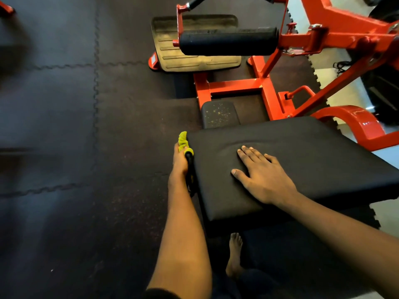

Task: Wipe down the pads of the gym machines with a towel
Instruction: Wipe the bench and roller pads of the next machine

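Yellow-green towel (183,140) bunched at the 9 o'clock edge of the seat pad (302,160).
Left hand (180,160) has its fingers curled round the towel and presses it on the pad's side wall, likely wiping the edge. Right hand (262,175) lies flat on top with fingers straight and spread, probably bracing. The pad is matte black vinyl, soft, with rounded corners. Foam roller (228,41) at 12 o'clock on a red steel frame (237,85).
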